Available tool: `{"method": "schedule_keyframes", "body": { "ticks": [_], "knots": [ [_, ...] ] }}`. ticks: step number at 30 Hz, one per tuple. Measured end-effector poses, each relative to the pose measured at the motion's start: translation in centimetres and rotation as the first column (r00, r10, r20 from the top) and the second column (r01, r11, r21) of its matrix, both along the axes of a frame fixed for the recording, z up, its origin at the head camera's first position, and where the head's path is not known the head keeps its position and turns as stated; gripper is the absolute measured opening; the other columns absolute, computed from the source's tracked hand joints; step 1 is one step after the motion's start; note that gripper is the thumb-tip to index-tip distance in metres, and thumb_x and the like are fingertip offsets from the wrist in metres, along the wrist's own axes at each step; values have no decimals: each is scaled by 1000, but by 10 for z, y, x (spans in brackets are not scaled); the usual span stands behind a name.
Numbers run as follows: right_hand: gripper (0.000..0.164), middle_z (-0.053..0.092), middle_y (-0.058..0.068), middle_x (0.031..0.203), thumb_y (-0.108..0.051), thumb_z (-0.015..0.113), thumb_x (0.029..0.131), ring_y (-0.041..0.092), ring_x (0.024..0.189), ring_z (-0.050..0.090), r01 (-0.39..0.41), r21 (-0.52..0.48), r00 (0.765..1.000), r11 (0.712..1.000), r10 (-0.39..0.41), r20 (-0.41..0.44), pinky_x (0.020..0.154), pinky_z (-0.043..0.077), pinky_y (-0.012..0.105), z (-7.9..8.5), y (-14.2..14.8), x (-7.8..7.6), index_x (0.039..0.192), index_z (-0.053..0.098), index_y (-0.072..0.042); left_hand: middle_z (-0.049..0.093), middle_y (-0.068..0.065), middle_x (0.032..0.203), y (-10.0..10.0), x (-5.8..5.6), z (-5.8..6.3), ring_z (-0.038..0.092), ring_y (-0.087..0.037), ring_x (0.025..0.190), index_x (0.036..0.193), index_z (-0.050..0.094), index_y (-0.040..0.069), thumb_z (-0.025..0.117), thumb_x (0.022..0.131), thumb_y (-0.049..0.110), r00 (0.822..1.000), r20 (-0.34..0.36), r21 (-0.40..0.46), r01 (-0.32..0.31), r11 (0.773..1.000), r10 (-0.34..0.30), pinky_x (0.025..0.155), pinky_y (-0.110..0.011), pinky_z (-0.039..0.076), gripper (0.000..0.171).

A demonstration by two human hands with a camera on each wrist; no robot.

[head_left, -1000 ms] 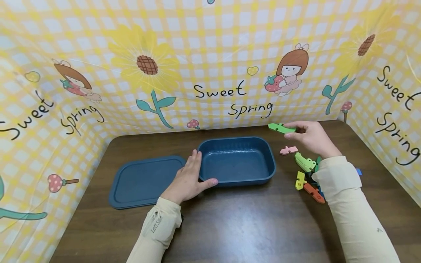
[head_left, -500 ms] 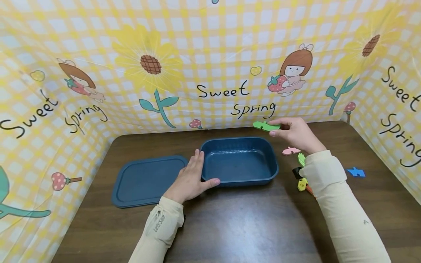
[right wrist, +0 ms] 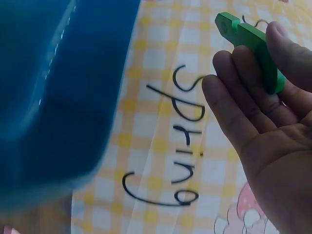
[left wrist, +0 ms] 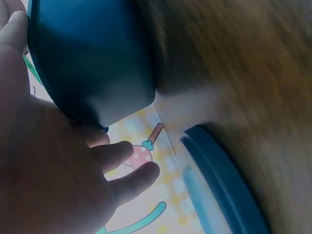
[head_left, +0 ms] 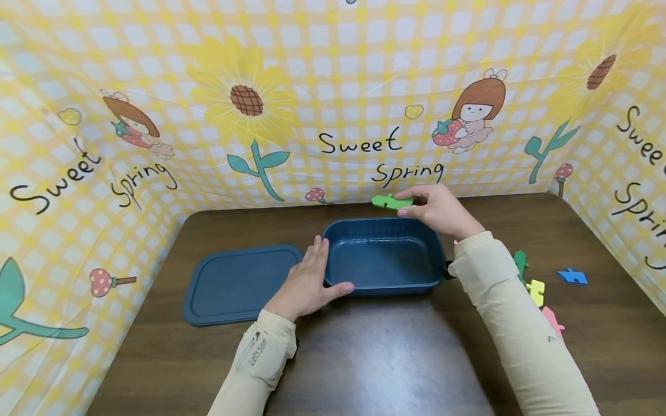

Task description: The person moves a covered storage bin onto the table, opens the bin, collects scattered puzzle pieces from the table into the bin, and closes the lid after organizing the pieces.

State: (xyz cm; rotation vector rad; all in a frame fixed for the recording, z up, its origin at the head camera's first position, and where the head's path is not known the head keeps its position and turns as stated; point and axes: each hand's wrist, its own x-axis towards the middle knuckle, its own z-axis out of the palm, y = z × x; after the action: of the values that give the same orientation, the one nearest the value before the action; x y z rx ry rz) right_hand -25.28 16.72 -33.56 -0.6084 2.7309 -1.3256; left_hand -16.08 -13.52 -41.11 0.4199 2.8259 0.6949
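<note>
A dark blue rectangular box (head_left: 385, 289) stands without its cover on the brown table. My left hand (head_left: 304, 283) rests against the box's left end, fingers straight and the thumb along the near rim. Past the back rim, my right hand (head_left: 442, 211) pinches a flat green notched puzzle piece (head_left: 387, 201) between thumb and fingers. The right wrist view shows that green piece (right wrist: 256, 46) held by the thumb, with the other fingers extended below it. To the left of the box lies the matching blue lid (head_left: 239, 286), partly behind my left hand.
Right of the box lie a dark green piece (head_left: 520, 264), a yellow piece (head_left: 536, 292), a pink piece (head_left: 553, 321) and a blue piece (head_left: 573, 276). My right sleeve (head_left: 510, 300) hides others. A checked cloth (head_left: 354, 86) walls the table's back and sides.
My right hand has carried the green piece leftward, from above the loose pieces to behind the box. The left hand keeps its place on the box, while the view has shifted slightly.
</note>
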Motion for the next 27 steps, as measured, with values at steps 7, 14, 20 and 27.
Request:
{"method": "schedule_keyframes", "body": {
  "ticks": [7, 14, 20, 27],
  "knots": [
    [29, 70, 12, 104, -13, 74, 94, 25, 84, 57, -44, -10, 999, 999, 44, -22, 73, 49, 35, -10, -23, -8, 121, 74, -2, -6, -9, 168, 1, 0, 0, 3, -29, 153, 163, -2, 11, 59, 89, 72, 1000, -13, 7, 0, 1000, 0, 116, -61, 16, 113],
    [28, 70, 9, 97, -12, 75, 93, 24, 81, 58, -108, -21, 994, 994, 108, 10, 72, 50, 37, -28, -41, -15, 120, 74, -4, -6, -9, 168, 3, 0, -1, 4, -29, 153, 163, -2, 11, 58, 89, 73, 1000, -9, 3, -4, 1000, 4, 116, -61, 17, 114],
    [29, 73, 5, 104, -15, 76, 92, 23, 86, 61, -171, -5, 983, 985, 171, 61, 76, 51, 38, -42, -51, -19, 120, 75, -6, -7, -8, 168, 3, 1, 0, 3, -28, 154, 163, -4, 11, 57, 89, 74, 1000, -2, -1, -5, 1000, 5, 117, -59, 17, 114],
    [27, 72, 3, 109, -13, 77, 91, 20, 92, 63, -246, 66, 965, 967, 238, 107, 84, 52, 39, -56, -66, -29, 118, 76, -7, -7, -7, 168, 0, 0, -1, 3, -28, 154, 163, -3, 12, 60, 91, 69, 1000, 3, -5, -16, 1000, 16, 117, -58, 16, 111]
  ]
}}
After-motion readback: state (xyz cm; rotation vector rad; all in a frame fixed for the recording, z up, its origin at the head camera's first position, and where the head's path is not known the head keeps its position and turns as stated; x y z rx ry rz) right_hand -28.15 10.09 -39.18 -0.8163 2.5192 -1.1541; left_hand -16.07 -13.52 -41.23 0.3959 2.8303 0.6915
